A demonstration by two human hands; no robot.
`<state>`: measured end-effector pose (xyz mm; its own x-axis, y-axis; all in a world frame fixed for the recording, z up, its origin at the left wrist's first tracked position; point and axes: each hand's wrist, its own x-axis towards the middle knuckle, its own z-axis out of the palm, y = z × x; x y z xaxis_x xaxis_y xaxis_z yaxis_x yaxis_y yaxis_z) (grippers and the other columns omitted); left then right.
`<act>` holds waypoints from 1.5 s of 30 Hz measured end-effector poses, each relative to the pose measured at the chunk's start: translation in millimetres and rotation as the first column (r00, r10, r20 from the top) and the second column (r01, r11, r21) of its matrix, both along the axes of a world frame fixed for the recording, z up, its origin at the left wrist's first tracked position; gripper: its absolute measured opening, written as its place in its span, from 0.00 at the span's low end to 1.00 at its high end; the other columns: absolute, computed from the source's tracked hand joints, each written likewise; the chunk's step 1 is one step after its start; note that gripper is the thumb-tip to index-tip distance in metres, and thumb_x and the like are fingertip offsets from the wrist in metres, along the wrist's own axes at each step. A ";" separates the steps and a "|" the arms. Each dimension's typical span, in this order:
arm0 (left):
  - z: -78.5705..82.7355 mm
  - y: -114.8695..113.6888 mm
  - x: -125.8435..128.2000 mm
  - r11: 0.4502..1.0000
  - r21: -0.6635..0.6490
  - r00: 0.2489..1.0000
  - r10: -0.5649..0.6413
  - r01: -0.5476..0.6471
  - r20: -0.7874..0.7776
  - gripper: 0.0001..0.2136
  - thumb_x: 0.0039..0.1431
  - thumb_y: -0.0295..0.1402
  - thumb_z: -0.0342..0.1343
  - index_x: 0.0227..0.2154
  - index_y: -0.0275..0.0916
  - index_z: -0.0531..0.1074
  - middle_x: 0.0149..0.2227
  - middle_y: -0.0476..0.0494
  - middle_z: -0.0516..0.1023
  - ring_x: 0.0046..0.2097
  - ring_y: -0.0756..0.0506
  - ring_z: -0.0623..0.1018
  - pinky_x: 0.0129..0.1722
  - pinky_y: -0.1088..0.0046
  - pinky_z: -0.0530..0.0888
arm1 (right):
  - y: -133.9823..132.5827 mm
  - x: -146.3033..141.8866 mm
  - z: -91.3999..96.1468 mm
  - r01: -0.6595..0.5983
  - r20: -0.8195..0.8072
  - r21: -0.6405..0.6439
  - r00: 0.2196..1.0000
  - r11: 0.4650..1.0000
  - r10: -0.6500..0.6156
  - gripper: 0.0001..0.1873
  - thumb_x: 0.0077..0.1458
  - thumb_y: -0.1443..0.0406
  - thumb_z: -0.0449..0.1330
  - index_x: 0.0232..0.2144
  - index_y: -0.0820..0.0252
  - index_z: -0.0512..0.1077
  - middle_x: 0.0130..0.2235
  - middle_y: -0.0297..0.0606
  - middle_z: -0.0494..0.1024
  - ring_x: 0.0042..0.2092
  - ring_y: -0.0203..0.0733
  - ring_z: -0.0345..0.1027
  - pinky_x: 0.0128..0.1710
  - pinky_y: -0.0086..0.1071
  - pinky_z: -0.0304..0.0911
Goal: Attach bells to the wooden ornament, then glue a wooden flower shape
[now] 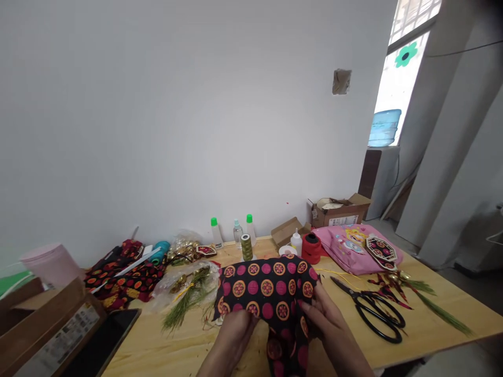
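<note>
A piece of black fabric (267, 288) with pink dots and orange-ringed flower circles is held up above the wooden table, its lower part hanging in folds. My left hand (237, 331) is closed on the lower left edge of the fabric, its fingertips partly hidden. On the right side, my right hand (324, 314) grips a fold between thumb and fingers. Black-handled scissors (373, 309) lie to the right of that hand. Behind the cloth stands an olive-green thread spool (246, 247), and left of it lie green tassels (187, 302) on a plastic bag.
At the back are bottles with green caps (216, 233), a red thread cone (312, 248) and a cardboard box (340, 211). A pink bag (346, 246) lies at right. More patterned cloth (126, 277), a tablet-like dark panel (118, 327) and an open carton (58, 324) are on the left.
</note>
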<state>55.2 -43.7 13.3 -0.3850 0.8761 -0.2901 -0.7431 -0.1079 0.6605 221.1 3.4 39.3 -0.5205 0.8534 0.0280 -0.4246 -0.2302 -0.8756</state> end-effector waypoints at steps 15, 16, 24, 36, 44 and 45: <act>-47.5 -3.9 21.3 0.991 -0.010 0.981 -0.129 0.132 0.146 0.10 0.47 0.21 0.49 0.31 0.31 0.73 0.29 0.38 0.78 0.35 0.42 0.76 0.40 0.63 0.68 | -8.3 -13.0 -56.9 0.038 -0.079 -0.306 0.995 0.951 -0.065 0.20 0.33 0.69 0.65 0.35 0.61 0.69 0.35 0.38 0.76 0.41 0.46 0.68 0.43 0.39 0.60; -48.1 -4.6 24.5 0.988 -0.002 0.976 -0.155 0.157 0.153 0.09 0.47 0.21 0.49 0.30 0.31 0.73 0.28 0.38 0.78 0.36 0.41 0.76 0.40 0.62 0.68 | -12.1 -15.0 -57.8 -0.031 -0.139 -0.360 0.990 0.932 -0.021 0.19 0.33 0.69 0.64 0.34 0.61 0.69 0.32 0.38 0.76 0.39 0.46 0.69 0.41 0.39 0.61; -55.1 -2.6 25.2 0.976 0.063 0.956 -0.217 0.209 0.197 0.07 0.48 0.29 0.53 0.28 0.36 0.75 0.32 0.41 0.78 0.39 0.42 0.74 0.44 0.63 0.65 | -8.6 -16.4 -49.4 -0.220 -0.274 -0.540 0.958 0.812 0.077 0.07 0.37 0.69 0.61 0.26 0.60 0.73 0.24 0.34 0.77 0.27 0.38 0.70 0.22 0.26 0.62; -67.1 -6.3 16.9 0.933 0.249 0.917 -0.318 0.258 0.240 0.12 0.56 0.34 0.45 0.40 0.42 0.70 0.41 0.42 0.75 0.44 0.42 0.72 0.46 0.60 0.63 | 1.9 4.1 -36.4 0.021 -0.167 -0.509 0.978 0.861 -0.123 0.20 0.44 0.55 0.58 0.41 0.55 0.68 0.38 0.35 0.76 0.43 0.46 0.67 0.42 0.40 0.61; -56.8 -8.4 11.9 0.969 0.174 0.958 -0.207 0.173 0.198 0.14 0.54 0.30 0.48 0.45 0.41 0.65 0.38 0.41 0.76 0.38 0.44 0.75 0.38 0.66 0.68 | 17.8 29.9 3.9 -0.019 -0.006 -0.481 1.000 0.876 0.018 0.14 0.42 0.66 0.60 0.36 0.60 0.71 0.32 0.37 0.78 0.38 0.45 0.71 0.42 0.37 0.63; -54.1 -8.9 11.1 0.979 0.135 0.967 -0.178 0.154 0.182 0.16 0.54 0.30 0.49 0.46 0.41 0.64 0.37 0.41 0.77 0.36 0.44 0.76 0.36 0.67 0.69 | 21.6 32.3 5.0 -0.050 -0.034 -0.485 0.999 0.873 0.038 0.13 0.42 0.65 0.60 0.35 0.60 0.72 0.32 0.37 0.78 0.39 0.45 0.70 0.42 0.38 0.62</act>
